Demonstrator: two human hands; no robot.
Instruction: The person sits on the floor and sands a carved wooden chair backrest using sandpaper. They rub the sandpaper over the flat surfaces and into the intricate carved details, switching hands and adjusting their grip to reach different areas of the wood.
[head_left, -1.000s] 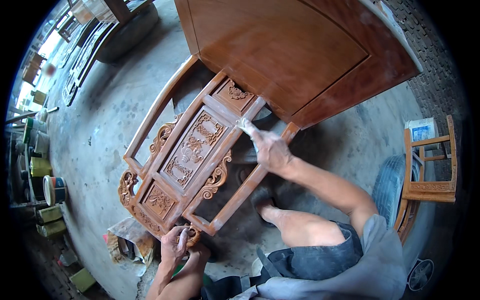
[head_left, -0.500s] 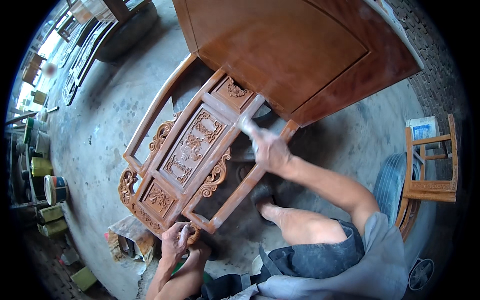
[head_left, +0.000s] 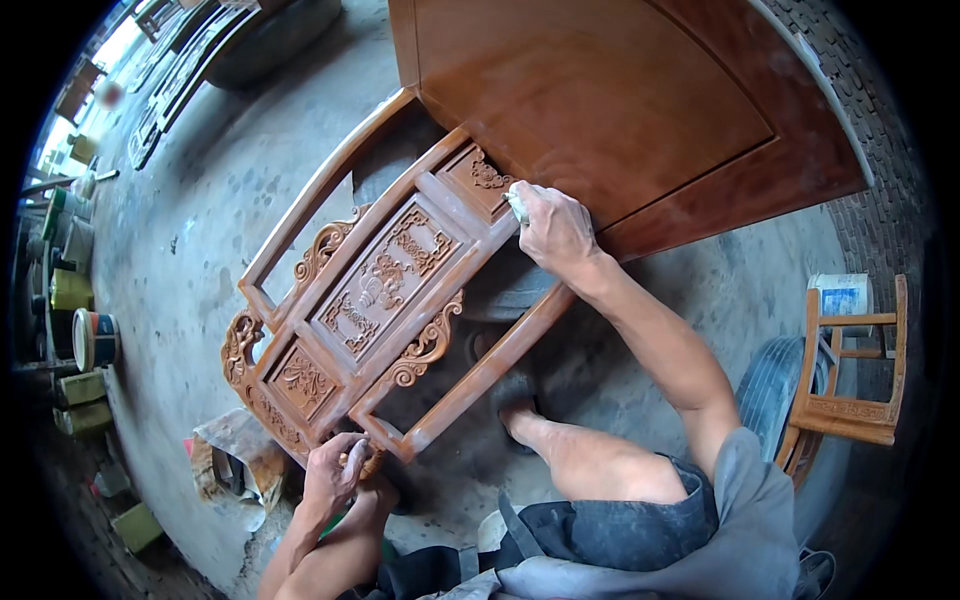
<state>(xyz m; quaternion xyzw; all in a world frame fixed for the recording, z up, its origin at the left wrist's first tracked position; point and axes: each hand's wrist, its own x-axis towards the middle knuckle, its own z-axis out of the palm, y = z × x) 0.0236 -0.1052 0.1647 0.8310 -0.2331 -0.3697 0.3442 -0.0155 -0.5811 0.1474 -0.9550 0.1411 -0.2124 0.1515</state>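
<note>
A carved wooden chair back (head_left: pixel 385 285), with relief panels, scrollwork and pale dust on its rails, lies tilted across the middle. Its far end meets a big reddish-brown wooden panel (head_left: pixel 600 110). Around the scrolled corner at the chair back's near end, my left hand (head_left: pixel 333 472) is closed. My right hand (head_left: pixel 557 228) presses a small folded pale piece, which looks like sandpaper (head_left: pixel 517 203), onto the rail beside the far carved panel. My fingers hide most of that piece.
A tyre (head_left: pixel 765 390) lies at the right beside a small wooden chair frame (head_left: pixel 850 408) and a white bucket (head_left: pixel 840 292). Paint tubs (head_left: pixel 95 338) and tins line the left side. A crumpled paper bag (head_left: pixel 240 455) sits on the concrete floor near my left arm.
My right hand, blurred before, has moved up along the rail toward the far carved panel. My left hand keeps its hold on the scrolled corner. The whole view has shifted slightly.
</note>
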